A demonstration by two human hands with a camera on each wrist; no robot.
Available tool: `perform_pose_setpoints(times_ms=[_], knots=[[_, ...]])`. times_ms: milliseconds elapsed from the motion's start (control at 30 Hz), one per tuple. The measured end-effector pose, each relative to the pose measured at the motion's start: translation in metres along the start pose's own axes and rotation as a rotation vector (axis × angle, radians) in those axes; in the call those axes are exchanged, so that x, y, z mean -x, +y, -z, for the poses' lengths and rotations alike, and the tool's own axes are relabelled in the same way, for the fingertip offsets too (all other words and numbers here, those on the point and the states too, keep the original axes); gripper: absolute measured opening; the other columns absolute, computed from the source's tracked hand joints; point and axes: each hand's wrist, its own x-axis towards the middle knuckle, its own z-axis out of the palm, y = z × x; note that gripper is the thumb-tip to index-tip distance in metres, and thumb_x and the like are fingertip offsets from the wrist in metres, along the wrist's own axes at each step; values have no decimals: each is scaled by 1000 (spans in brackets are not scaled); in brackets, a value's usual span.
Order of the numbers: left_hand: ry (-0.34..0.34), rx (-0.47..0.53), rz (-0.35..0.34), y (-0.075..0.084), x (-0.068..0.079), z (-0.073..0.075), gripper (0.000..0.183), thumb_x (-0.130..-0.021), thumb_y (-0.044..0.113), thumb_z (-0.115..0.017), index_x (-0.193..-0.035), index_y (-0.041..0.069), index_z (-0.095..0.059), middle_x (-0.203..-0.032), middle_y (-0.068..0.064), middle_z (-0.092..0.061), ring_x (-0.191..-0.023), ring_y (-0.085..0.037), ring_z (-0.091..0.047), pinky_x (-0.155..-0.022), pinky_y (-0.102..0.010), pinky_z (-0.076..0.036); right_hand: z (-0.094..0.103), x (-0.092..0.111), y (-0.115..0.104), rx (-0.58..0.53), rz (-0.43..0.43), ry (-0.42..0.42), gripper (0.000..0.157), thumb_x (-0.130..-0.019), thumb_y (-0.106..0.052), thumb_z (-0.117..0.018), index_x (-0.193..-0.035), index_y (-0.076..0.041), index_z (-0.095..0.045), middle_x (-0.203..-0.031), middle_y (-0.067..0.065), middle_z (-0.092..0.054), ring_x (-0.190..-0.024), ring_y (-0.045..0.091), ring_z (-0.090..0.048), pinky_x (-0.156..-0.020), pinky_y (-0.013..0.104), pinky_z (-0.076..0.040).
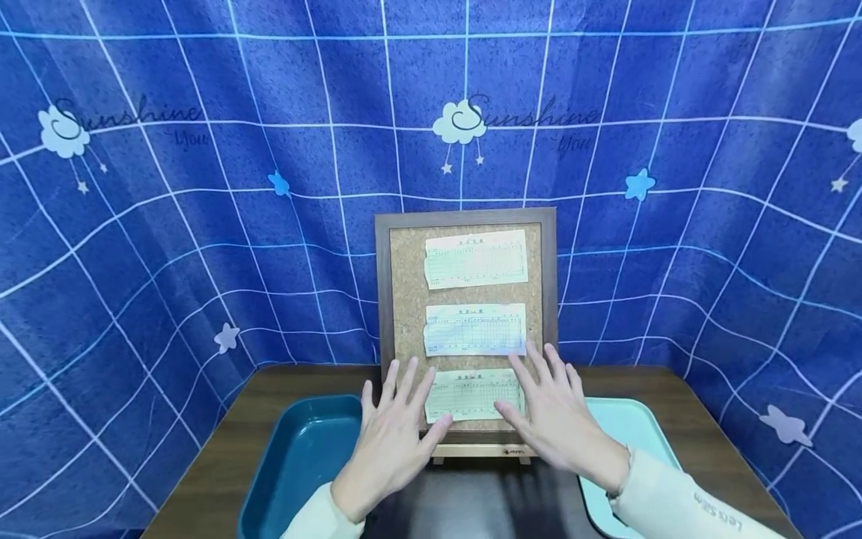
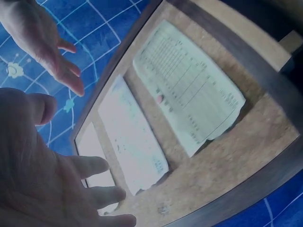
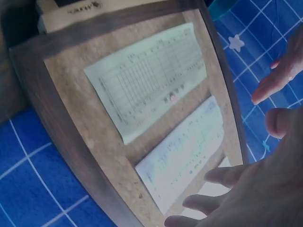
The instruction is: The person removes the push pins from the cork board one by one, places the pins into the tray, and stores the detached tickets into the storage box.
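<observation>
Blue curtain backs the counter; left hand and right hand spread empty, seemingly just short of the standing corkboard, which faces the person, its three paper slips lengthwise left-to-right.

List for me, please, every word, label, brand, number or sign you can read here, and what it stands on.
"Sunshine You": twice, on the blue, white-gridded fabric curtain.
"Lets S…", rest unclear: on the pale fabric right sleeve.
Too small or blurred to read: print on three pale rectangular paper slips.
Too small to read: dark mark on light wooden ledge.
</observation>
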Motion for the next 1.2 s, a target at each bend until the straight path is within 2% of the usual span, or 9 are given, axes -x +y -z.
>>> perform_pose_setpoints(times_ms=[67, 133, 300, 467, 700, 867, 967, 1033, 1200], knots=[[23, 22, -23, 2, -9, 3, 68, -94, 61, -33, -146, 18, -37, -151, -11, -27, -141, -29, -7, -101, -65, -4, 5, -6, 0, 7, 12, 2, 72, -94, -58, -40, -146, -8, -34, -152, 19, -19, -137, 43, -10, -101, 65, -12], [67, 54, -56, 1, -18, 5, 62, -95, 55, -39, -142, 15, -42, -149, -12, -32, -140, -31, -12, -101, -63, -9, 10, -12, 0, 10, 25, 13, 71, -93, -54, -45, -145, -7, -35, -150, 21, -21, -137, 43, -11, -100, 65, -13], [219, 139, -148, -2, -40, 3, 45, -92, 32, -55, -130, 10, -52, -137, -12, -45, -132, -33, -30, -95, -55, -20, 25, -25, -2, 7, 51, 26, 69, -90, -44, -58, -144, -6, -36, -149, 23, -23, -136, 45, -12, -100, 65, -15], [298, 160, -175, -8, -52, 1, 39, -87, 26, -58, -121, 7, -57, -124, -10, -54, -120, -32, -40, -90, -51, -26, 42, -37, -5, 7, 47, 10, 62, -90, -39, -60, -140, -5, -41, -144, 25, -30, -132, 47, -19, -97, 64, -22], [345, 170, -107, -21, -70, 6, 29, -84, 21, -63, -109, 5, -62, -100, -5, -61, -94, -25, -43, -75, -40, -29, 58, -63, -1, -65, 7, 26, 57, -89, -31, -62, -136, -4, -45, -132, 22, -42, -121, 41, -33, -94, 56, -31], [330, 204, 21, -29, -90, 15, 25, -86, 22, -63, -104, 5, -63, -90, -5, -61, -87, -25, -44, -74, -43, -26, 59, -92, 3, -151, -6, -13, 52, -90, -26, -63, -133, -2, -47, -127, 17, -52, -117, 34, -47, -94, 49, -39], [311, 206, 90, -31, -105, 19, 26, -87, 25, -62, -104, 5, -62, -87, -4, -60, -84, -24, -44, -73, -44, -25, 60, -108, 6, -201, -21, -6, 44, -90, -22, -64, -127, -1, -51, -121, 18, -58, -111, 32, -55, -90, 48, -43], [298, 201, 110, -34, -113, 19, 27, -87, 25, -62, -105, 5, -62, -87, -3, -60, -84, -24, -44, -73, -43, -27, 60, -117, 6, -226, -20, 5, 40, -88, -19, -65, -123, -2, -54, -117, 17, -60, -107, 31, -57, -88, 47, -44], [291, 205, 112, -38, -130, 23, 27, -87, 21, -60, -106, 1, -61, -89, -7, -61, -86, -26, -47, -76, -38, -37, 59, -139, 9, -259, 26, 38, 33, -85, -9, -65, -116, 0, -57, -110, 18, -62, -102, 31, -58, -86, 44, -45]])
